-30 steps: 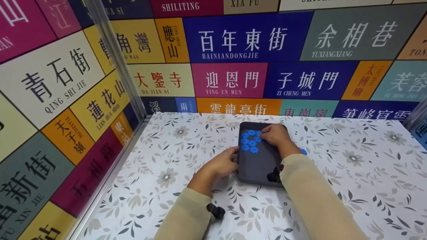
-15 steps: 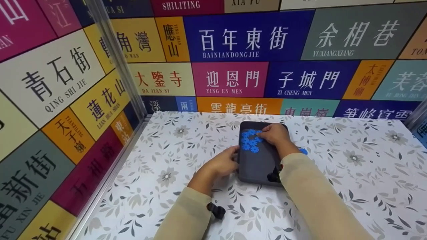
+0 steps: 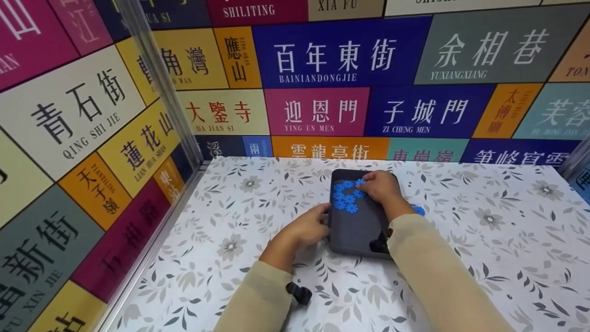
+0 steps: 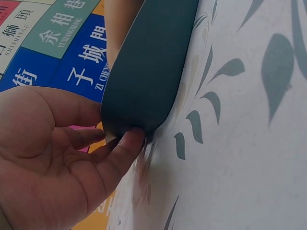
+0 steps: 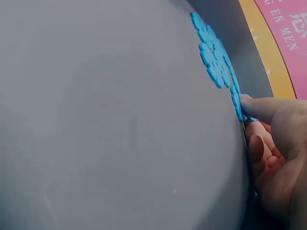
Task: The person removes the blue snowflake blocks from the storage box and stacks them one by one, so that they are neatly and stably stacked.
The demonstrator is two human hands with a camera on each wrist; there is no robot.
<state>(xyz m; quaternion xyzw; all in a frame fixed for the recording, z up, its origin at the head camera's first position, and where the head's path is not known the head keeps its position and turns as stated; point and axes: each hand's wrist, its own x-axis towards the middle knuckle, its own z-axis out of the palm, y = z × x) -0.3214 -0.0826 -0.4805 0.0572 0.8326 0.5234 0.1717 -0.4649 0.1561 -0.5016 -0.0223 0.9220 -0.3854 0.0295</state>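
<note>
Right thumb and fingers of one hand (image 3: 382, 186) appear to pinch a blue snowflake disc (image 5: 236, 103) in a gray tray (image 3: 357, 233).
Likely light and stiff, it suits a rim grip; the left hand (image 3: 309, 226) holds the tray's side.

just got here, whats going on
A person's left hand holds the side of a dark tray on a leaf-patterned tabletop. Their right hand pinches a blue flower-shaped piece by a cluster of similar pieces inside the tray. Something blue shows outside it, partly behind the right forearm.
</note>
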